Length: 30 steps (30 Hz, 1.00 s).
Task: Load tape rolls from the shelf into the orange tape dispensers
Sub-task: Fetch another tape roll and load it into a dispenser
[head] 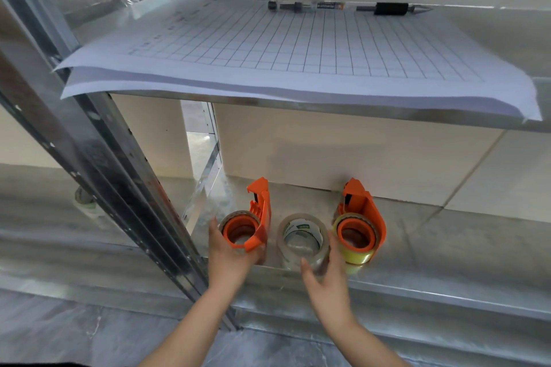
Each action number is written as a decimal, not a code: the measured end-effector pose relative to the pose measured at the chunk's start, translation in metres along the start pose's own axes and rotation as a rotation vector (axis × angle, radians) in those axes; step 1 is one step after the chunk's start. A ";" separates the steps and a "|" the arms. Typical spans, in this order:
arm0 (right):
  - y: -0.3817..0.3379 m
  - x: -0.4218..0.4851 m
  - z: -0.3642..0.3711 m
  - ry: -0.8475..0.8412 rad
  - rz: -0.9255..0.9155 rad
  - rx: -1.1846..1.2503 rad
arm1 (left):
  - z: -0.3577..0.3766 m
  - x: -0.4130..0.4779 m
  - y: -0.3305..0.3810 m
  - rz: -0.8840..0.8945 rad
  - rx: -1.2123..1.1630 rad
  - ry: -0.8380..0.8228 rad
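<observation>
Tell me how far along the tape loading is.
Both orange dispensers on the lower shelf look loaded: the right dispenser holds a yellowish roll, and the left dispenser carries a clear one. The left hand grips that left dispenser. The right hand is at the loose clear tape roll between them, which still looks unloaded.

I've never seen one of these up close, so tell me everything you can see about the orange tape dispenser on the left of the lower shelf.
The left orange dispenser looks like glossy moulded plastic. It stands on the metal lower shelf, its round hub facing the camera and a narrower neck rising behind to the cutter end. A ring of clear tape already sits around the hub. The left hand cups it from below and the left side. A loose clear tape roll stands just to its right.
</observation>
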State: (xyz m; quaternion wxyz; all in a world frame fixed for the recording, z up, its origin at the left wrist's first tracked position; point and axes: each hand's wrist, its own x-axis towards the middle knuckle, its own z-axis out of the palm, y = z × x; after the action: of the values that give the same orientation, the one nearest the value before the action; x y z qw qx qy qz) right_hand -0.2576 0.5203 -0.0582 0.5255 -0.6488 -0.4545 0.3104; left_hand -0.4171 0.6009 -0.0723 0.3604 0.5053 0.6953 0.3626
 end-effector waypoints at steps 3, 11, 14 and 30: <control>0.000 0.000 -0.002 -0.015 -0.002 -0.030 | 0.000 0.003 0.001 0.011 0.038 0.016; -0.012 -0.001 -0.004 -0.002 -0.083 -0.124 | -0.009 -0.001 0.025 0.212 -0.078 0.125; -0.023 0.002 -0.001 -0.030 -0.103 -0.120 | -0.016 -0.011 0.038 0.344 -0.090 0.213; -0.075 0.040 0.015 -0.250 0.069 0.139 | -0.037 -0.040 0.047 0.949 0.108 0.035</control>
State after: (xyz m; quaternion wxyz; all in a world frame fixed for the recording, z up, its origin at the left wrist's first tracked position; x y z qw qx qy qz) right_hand -0.2753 0.5654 0.0134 0.4973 -0.5824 -0.4712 0.4375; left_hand -0.4193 0.5683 -0.0085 0.1168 0.7787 0.4116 0.4588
